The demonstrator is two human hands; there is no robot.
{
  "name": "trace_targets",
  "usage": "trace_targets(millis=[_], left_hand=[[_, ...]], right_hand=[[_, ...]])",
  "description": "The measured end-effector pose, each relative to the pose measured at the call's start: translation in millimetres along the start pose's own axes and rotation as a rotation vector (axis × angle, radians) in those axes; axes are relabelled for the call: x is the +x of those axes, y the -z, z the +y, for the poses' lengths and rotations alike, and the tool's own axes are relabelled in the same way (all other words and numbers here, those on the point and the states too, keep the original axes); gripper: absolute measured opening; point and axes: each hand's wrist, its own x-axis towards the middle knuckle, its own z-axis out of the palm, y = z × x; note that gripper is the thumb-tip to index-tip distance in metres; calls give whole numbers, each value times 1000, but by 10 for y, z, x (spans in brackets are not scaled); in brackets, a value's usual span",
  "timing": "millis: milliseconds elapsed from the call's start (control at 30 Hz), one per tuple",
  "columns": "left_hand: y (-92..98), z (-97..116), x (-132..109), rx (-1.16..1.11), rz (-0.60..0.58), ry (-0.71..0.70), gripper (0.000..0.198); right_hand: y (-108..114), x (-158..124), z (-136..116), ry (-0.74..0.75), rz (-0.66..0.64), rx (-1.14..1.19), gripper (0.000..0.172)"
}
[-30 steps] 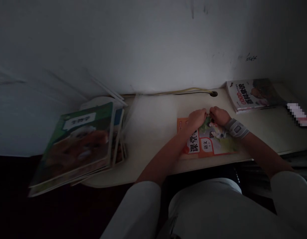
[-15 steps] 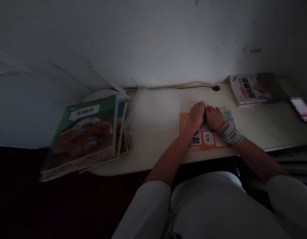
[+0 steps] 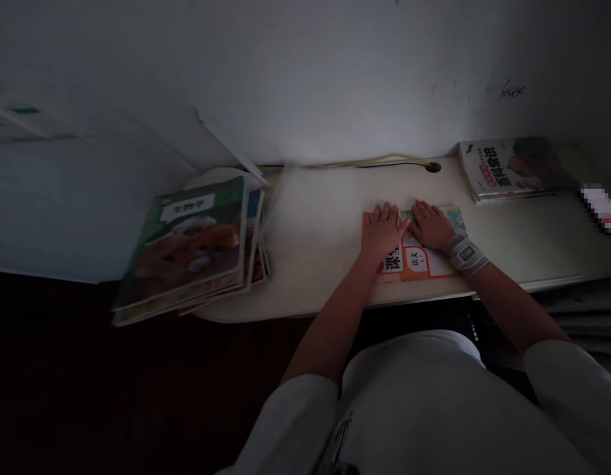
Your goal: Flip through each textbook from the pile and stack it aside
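An orange and white workbook with large Chinese lettering lies on the pale desk, close to its front edge. My left hand rests flat on its left part with the fingers spread. Lying over the upper right part is my right hand, fingers stretched out and palm down. A watch-like band circles my right wrist. The two hands are side by side, and parts of the cover are hidden beneath them.
A stack of books with a green cover overhangs the desk's left end. Another stack of books lies at the back right, with a blurred-out phone-like object beyond it. A yellow cable runs along the wall to a hole in the desk.
My left hand has shifted left across the workbook, and its fingers have spread. The fingers of my right hand have straightened. The whole view has shifted slightly.
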Motion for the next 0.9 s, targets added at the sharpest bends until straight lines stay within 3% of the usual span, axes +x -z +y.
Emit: trace_targets(millis=[133,267,500,733,900], left_hand=[[31,-96,24,100,-63,84,64],[52,-91,14,159,-19,62,58],[138,-135,141,251,95,22,44],[252,-225,559,244,-126,73,48],[450,-509,734,182,-289,98,50]], right_hand=[[-28,-118,333,-88,34,-22,64],[-87,-236,636,-185,51,-40,63],[-109,-236,588,-248,29,-7,64],[-107,-245,547,-260,23,35,63],[-124,-261,538,-251,51,32,62]])
